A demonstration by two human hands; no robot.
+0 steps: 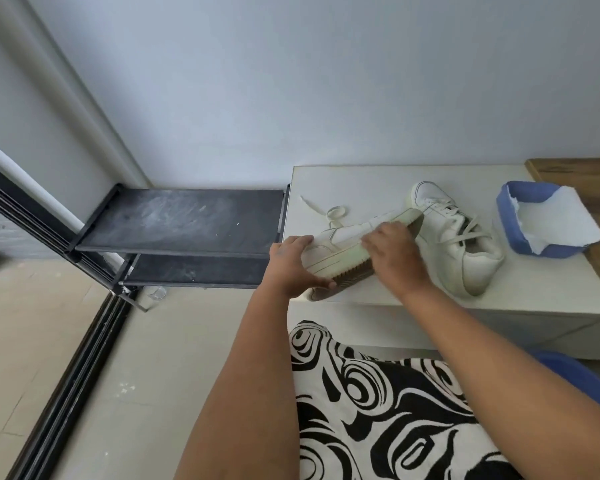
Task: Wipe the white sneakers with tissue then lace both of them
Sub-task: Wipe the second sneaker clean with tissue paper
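From the head view, both hands work on one sneaker (347, 251) tipped on its side near the front edge of the white desk (361, 181), sole turned toward the person. The left hand (293, 265) grips the end of the shoe at 9 o'clock, fingers over the upper and thumb curled under against the brown sole. The right hand (392, 251) lies over the midsole toward 3 o'clock, fingers bent down on the rubber edge; whether a scrap of tissue sits under those fingers cannot be told, since nothing white shows past them. A loose lace (329, 213) trails out from this shoe toward 11 o'clock, so it looks unlaced or only partly laced. The second sneaker (461, 244) stands upright just beside it at 2 o'clock, its lace slack across the tongue. Further toward 3 o'clock a blue tray (513, 220) holds a sheet of tissue (561, 220) (it partly overhangs a wooden board (589, 174)). A dark shoe rack (181, 223) stands at 9 o'clock. I judge the step to be wiping the first shoe's sole edge, early in the task. Next, the hands would likely need to turn the shoe to reach the other side, or fetch fresh tissue, with lacing both shoes to come.
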